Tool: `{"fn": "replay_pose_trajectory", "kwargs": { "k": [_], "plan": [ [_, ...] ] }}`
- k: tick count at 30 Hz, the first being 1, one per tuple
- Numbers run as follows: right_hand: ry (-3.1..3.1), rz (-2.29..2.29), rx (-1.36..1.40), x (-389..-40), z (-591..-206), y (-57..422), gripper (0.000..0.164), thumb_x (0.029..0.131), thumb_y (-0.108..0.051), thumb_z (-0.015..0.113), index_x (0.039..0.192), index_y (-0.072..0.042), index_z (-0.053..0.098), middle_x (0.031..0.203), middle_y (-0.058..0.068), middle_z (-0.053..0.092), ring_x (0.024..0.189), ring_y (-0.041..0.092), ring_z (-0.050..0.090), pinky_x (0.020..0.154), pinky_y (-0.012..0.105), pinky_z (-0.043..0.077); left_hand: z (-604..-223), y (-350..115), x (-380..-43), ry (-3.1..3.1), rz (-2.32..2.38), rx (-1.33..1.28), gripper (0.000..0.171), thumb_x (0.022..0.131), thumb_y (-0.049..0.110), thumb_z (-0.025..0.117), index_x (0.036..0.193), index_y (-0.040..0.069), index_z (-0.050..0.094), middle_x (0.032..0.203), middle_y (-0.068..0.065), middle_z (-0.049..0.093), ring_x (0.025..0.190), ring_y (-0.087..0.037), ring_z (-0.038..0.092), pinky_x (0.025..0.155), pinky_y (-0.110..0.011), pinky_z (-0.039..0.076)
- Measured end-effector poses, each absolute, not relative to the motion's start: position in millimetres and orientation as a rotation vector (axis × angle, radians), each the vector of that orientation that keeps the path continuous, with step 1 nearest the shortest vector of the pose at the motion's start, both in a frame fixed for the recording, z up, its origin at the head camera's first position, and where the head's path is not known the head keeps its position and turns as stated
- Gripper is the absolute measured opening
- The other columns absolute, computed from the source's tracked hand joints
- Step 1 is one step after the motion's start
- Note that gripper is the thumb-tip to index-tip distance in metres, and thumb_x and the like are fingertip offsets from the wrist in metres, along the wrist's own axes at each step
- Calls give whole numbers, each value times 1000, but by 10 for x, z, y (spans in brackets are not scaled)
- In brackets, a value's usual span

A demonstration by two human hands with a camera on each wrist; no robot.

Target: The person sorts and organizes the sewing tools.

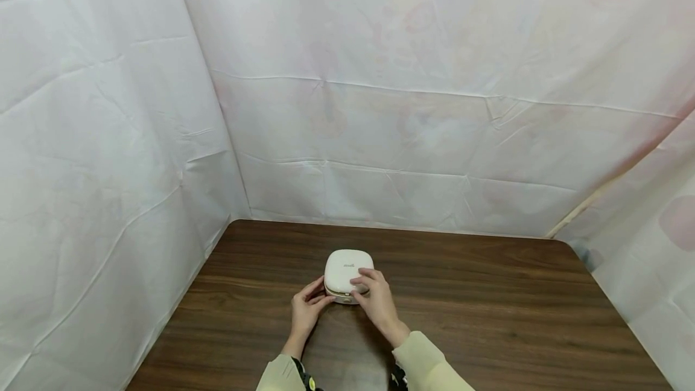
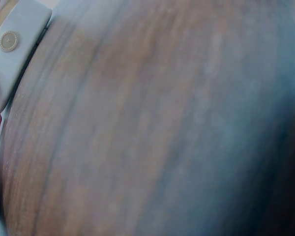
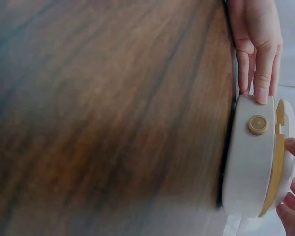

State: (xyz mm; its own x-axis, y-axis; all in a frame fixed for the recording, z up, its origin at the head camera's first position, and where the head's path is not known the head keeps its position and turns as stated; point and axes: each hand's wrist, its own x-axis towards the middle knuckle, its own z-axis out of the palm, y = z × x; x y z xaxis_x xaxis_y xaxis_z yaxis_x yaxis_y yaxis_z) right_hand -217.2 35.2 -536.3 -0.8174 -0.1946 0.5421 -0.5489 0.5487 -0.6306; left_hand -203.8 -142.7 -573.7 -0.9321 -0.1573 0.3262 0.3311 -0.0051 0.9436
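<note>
A white rounded-square case [image 1: 343, 264] with small lettering on top sits on the wooden table. In the right wrist view its lid [image 3: 288, 169] stands slightly raised along the front, showing a gold rim [image 3: 272, 189]. A round gold knob [image 3: 258, 125] marks the front wall of the base. My left hand [image 1: 307, 312] holds the base at its left side, thumb at the front corner. My right hand [image 1: 381, 305] pinches the lid, thumb at the front edge and fingers over the top. The case's interior is hidden.
The dark brown wooden table [image 1: 488, 300] extends on both sides of the case. White sheets [image 1: 407, 107] hang behind it and along both sides. A dark wrist strap [image 1: 305, 376] shows at the left sleeve.
</note>
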Motion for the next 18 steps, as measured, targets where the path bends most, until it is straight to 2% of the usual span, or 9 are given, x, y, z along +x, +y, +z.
{"fn": "replay_pose_trajectory", "kwargs": {
  "k": [18],
  "plan": [
    [-2475, 1051, 581, -2143, -5380, 341, 18, 67, -6, 77, 83, -11, 72, 106, 5, 60, 103, 21, 50, 82, 34, 50, -5705, -1428, -2031, -1940, -2024, -167, 48, 65, -15, 69, 111, -17, 53, 104, -32, 55, 93, -45, 52, 75, -51, 47]
  ]
}}
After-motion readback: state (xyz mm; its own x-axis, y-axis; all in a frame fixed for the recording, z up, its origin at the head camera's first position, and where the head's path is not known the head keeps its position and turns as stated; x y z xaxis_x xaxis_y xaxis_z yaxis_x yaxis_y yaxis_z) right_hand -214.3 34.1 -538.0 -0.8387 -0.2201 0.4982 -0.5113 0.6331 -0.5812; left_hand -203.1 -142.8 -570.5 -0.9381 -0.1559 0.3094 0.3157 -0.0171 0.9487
